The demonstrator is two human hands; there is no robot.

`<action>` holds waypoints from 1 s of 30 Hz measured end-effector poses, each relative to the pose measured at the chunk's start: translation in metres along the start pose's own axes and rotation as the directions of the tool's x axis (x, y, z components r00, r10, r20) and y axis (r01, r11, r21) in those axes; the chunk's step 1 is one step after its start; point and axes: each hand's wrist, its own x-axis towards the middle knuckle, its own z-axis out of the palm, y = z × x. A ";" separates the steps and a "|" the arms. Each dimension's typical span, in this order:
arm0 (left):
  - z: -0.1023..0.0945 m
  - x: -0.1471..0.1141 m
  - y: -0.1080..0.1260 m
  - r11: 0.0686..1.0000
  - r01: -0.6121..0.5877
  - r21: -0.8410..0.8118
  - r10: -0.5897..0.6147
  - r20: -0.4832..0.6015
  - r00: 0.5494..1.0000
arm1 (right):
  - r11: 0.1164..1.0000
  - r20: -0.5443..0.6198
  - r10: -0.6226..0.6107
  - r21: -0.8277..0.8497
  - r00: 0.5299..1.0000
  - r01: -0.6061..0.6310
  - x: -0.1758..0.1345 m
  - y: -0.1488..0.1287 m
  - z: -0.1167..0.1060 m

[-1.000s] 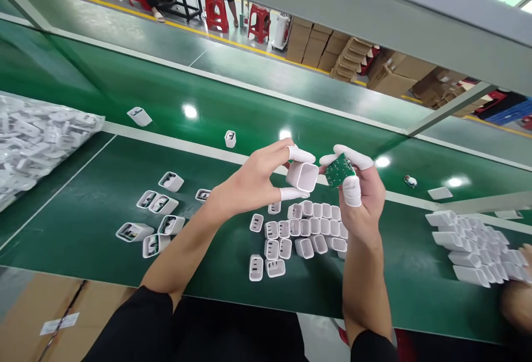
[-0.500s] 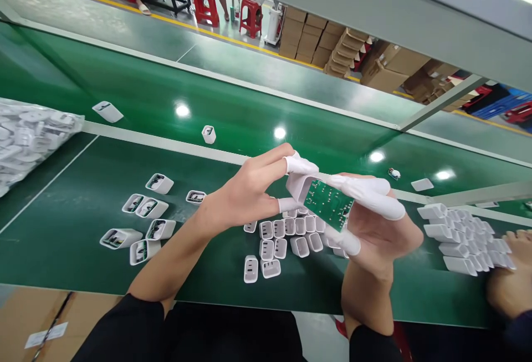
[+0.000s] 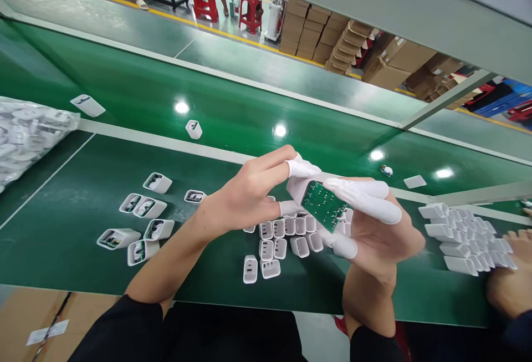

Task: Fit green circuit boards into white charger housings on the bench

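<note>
My left hand (image 3: pixel 243 193), with white finger cots, grips a white plastic charger housing (image 3: pixel 296 186) between thumb and fingers. A green circuit board (image 3: pixel 323 205) is partly inside the housing's open end, its soldered face showing. Gloved in finger cots too, my right hand (image 3: pixel 380 226) pinches the outer end of that board. Below the hands, several empty white housings (image 3: pixel 266 250) stand grouped on the green bench. To the left lie several housings with boards inside (image 3: pixel 157 230).
Left is a clear bag of white parts (image 3: pixel 33 134). On the green belt (image 3: pixel 236 112) behind the bench lie housings (image 3: pixel 193 129), a small board assembly (image 3: pixel 386 171) and a flat white piece (image 3: pixel 415 182). Stacked housings (image 3: pixel 461 234) stand right, beside another person's hand (image 3: pixel 519 248).
The circuit board sits deeper in the housing, and my right fingers have come slightly closer to the left hand. Things on the belt have shifted left.
</note>
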 end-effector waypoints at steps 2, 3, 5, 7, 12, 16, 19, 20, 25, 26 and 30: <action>0.000 0.000 0.000 1.000 0.003 -0.001 -0.003 0.000 1.000 | 1.000 -0.009 0.007 -0.002 1.000 -0.007 0.001 -0.001 0.001; 0.000 0.000 0.000 1.000 0.004 -0.002 -0.004 -0.003 1.000 | 1.000 -0.012 0.002 0.000 1.000 -0.002 0.001 -0.002 0.001; 0.000 0.000 0.000 1.000 0.000 0.000 0.000 -0.009 1.000 | 1.000 -0.007 -0.009 0.003 1.000 0.009 0.003 -0.002 0.001; 0.001 0.000 -0.001 1.000 -0.005 0.007 0.005 -0.015 1.000 | 1.000 0.000 -0.010 -0.002 1.000 0.010 0.004 -0.002 0.000; 0.001 0.000 0.000 0.999 -0.036 0.012 0.037 -0.020 0.999 | 0.999 0.005 -0.049 -0.016 0.999 0.049 0.004 0.000 -0.001; 0.001 0.000 0.000 0.997 -0.068 0.043 0.069 -0.014 0.998 | 0.998 0.015 -0.058 -0.016 0.998 0.058 0.006 -0.001 0.000; 0.001 0.001 -0.001 0.995 -0.085 0.053 0.086 -0.025 0.996 | 0.996 0.019 -0.086 0.006 0.996 0.086 0.007 -0.001 0.001; 0.001 0.002 -0.001 0.995 -0.087 0.052 0.089 -0.033 0.995 | 0.996 0.022 -0.092 0.013 0.995 0.092 0.008 -0.002 0.001; 0.001 0.002 -0.002 0.995 -0.087 0.052 0.089 -0.034 0.995 | 0.997 0.054 -0.071 0.012 0.996 0.071 0.008 -0.002 0.000; 0.001 0.003 -0.002 0.995 -0.085 0.053 0.087 -0.030 0.996 | 0.997 0.057 -0.071 0.011 0.996 0.071 0.008 -0.002 0.000; 0.001 0.003 0.000 0.996 -0.080 0.037 0.081 -0.028 0.996 | 0.998 0.061 -0.063 0.012 0.996 0.063 0.006 -0.002 0.001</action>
